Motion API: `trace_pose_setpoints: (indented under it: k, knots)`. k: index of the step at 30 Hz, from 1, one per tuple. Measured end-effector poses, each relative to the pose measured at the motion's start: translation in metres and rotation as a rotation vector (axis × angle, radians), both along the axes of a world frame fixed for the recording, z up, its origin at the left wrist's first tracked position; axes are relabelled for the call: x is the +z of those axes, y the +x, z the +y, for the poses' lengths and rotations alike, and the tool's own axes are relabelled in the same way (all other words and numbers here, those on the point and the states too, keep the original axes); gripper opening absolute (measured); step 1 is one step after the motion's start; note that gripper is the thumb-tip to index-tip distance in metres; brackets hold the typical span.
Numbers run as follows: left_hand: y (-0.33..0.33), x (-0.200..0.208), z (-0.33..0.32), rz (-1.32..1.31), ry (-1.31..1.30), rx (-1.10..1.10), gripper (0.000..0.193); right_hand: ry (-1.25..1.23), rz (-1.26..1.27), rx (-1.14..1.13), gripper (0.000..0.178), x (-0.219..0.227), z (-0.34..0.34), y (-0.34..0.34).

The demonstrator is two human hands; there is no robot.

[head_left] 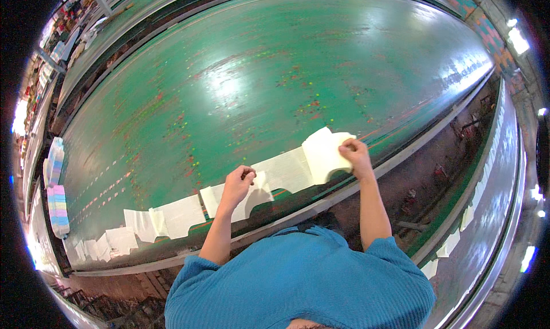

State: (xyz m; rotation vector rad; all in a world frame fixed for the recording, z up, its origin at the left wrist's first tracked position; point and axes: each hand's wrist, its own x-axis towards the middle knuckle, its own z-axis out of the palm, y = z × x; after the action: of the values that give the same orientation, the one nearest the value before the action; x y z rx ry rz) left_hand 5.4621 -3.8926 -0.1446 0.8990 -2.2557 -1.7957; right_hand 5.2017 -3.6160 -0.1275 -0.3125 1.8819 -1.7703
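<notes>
My right hand (356,157) grips the right edge of a pale cream stack of cut fabric pieces (325,157), thumb on top. The stack lies at the table's near edge, with a curved notch on its near side. To the left, my left hand (237,185) is closed with fingertips together above a white fabric piece (252,202); whether anything is pinched there is hidden. Between my hands lies another flat fabric piece (287,171), its right end under the stack. Further left, several more white pieces (179,216) form an overlapping row along the edge.
The long green table (240,122) carries scattered red and yellow specks and glossy reflections. Pastel striped stacks (57,206) stand at its far left end. A metal rail (401,157) runs along the near edge. At right, another table (487,237) holds white pieces across a gap.
</notes>
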Motion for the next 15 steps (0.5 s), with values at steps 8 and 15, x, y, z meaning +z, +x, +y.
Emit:
trace_pose_setpoints:
  k: [8,15]
  knots:
    - [-0.106,0.034,0.099,0.091,0.2,-0.052,0.015,-0.639,0.022,-0.216,0.014,0.084,0.108,-0.105]
    - [-0.233,0.047,0.22,0.198,0.038,-0.194,0.018,-0.059,0.128,0.115,0.014,0.048,0.123,-0.148]
